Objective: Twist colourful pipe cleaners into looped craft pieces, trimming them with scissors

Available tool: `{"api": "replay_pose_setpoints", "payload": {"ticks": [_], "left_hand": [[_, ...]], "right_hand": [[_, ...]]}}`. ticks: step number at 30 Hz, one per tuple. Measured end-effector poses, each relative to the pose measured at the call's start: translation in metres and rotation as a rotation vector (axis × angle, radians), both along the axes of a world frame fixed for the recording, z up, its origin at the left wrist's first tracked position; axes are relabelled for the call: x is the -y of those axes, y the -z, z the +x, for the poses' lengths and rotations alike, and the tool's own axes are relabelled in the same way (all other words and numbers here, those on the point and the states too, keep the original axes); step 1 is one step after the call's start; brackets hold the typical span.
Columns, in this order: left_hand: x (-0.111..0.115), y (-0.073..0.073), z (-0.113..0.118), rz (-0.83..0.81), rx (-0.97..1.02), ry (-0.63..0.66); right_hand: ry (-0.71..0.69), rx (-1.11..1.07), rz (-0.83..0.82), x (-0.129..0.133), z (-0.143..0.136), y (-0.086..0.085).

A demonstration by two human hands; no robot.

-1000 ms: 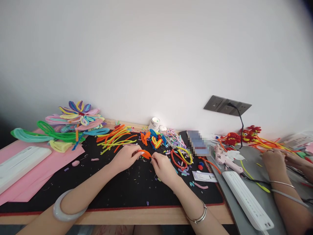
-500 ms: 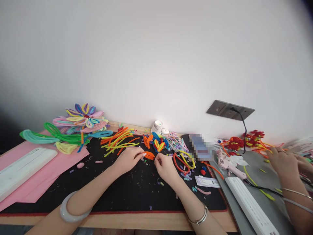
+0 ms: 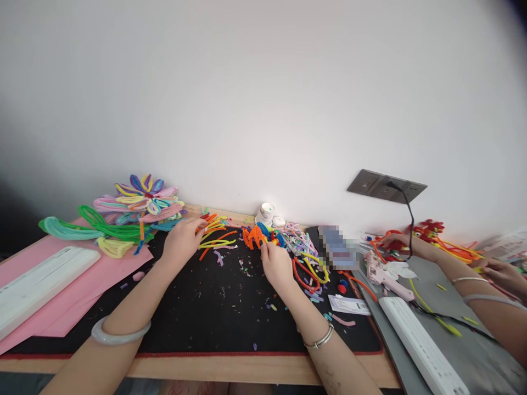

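Finishes, matt to glossy

Orange and yellow stems [image 3: 217, 242] look fuzzy, matt. Black mat [image 3: 197, 323] reads as matt cloth; desk edge [image 3: 230, 370], smooth pale wood. Pink sheets [image 3: 86, 299]: matt paper. White power strip [image 3: 420, 345]: smooth plastic. Metal bangle [image 3: 318, 344]: glossy. Wall [image 3: 247, 109]: smooth, matt.

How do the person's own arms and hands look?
A thick, pale, glossy bangle circles the left arm; a slim, silver-coloured metal bangle circles the right arm. No sleeves show. Left hand and right hand are gloveless.
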State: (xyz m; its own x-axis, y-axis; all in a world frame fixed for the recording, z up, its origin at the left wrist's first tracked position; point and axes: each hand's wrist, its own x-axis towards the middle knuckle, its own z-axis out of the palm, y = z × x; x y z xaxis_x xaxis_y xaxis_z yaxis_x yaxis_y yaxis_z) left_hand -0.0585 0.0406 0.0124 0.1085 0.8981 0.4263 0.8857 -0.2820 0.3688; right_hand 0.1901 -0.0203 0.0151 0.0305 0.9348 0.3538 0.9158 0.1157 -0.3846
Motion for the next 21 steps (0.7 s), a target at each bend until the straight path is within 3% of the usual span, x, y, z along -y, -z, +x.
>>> {"api": "replay_pose_setpoints", "payload": {"ticks": [5, 11, 17, 21], "left_hand": [[-0.002, 0.001, -0.001, -0.147, -0.091, 0.179], [0.001, 0.001, 0.004, -0.231, -0.037, 0.312], [0.001, 0.001, 0.005, -0.102, -0.007, 0.259], [0.008, -0.007, 0.015, -0.007, 0.219, 0.199]], "right_hand": [[-0.08, -0.011, 0.011, 0.006, 0.006, 0.002], [-0.134, -0.101, 0.033, 0.013, 0.014, 0.002], [-0.154, -0.16, 0.068, 0.015, 0.013, 0.001], [-0.166, -0.231, 0.093, 0.016, 0.013, 0.0]]}}
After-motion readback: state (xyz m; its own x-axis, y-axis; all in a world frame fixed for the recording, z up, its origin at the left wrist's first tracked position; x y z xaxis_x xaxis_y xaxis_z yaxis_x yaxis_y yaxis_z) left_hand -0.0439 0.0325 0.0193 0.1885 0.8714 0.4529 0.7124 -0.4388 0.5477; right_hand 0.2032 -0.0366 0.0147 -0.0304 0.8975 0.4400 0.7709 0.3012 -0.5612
